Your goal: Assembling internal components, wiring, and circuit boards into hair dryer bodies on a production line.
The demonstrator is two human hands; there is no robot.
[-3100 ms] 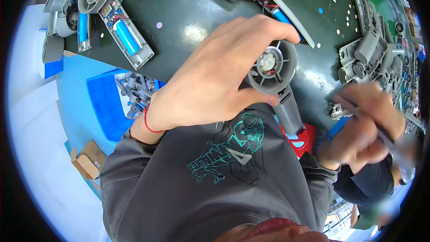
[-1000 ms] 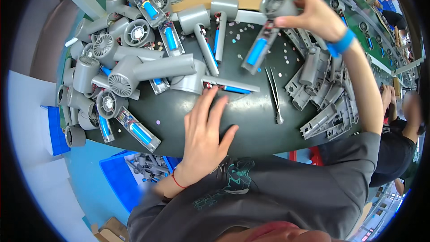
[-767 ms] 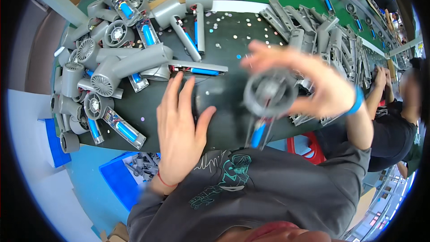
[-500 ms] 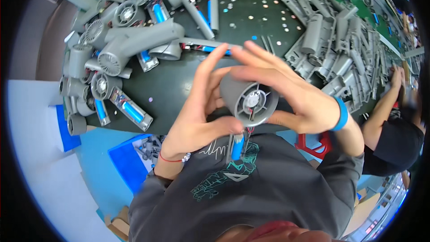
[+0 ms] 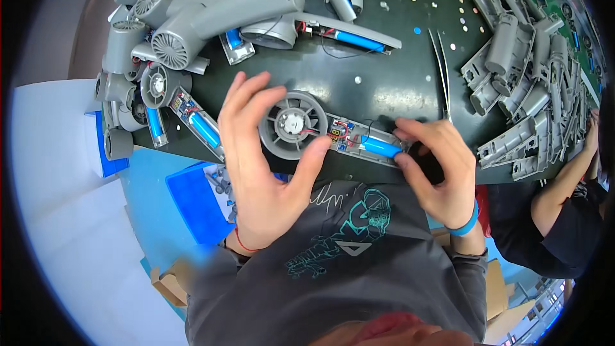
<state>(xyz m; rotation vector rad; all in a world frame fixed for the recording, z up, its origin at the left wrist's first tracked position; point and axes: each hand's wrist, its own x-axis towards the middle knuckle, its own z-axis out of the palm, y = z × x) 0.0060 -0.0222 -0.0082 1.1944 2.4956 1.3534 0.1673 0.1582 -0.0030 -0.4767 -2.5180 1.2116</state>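
Observation:
An opened grey handheld fan (image 5: pixel 294 124) lies across the near part of the dark table. Its round fan housing is on the left; the handle half to the right holds a circuit board, red wires and a blue battery cell (image 5: pixel 380 147). My left hand (image 5: pixel 262 173) is open beside the housing, fingers spread past its left side, thumb tip close by the circuit board. At the handle's far right end, my right hand (image 5: pixel 443 170) pinches the tip between thumb and fingers. Metal tweezers (image 5: pixel 442 77) lie on the table just beyond my right hand.
More grey fan units (image 5: pixel 230 13) are heaped at the left and back. A pile of grey handle shells (image 5: pixel 525 83) covers the right side. Small round dots (image 5: pixel 418 30) are scattered on the table. Below stands a blue bin (image 5: pixel 198 205); another person's arm (image 5: pixel 564 182) is at the right.
The fan unit has come down from between my raised hands onto the table, its handle now pointing right. My right hand has shifted to the handle end; my left hand has opened beside the housing.

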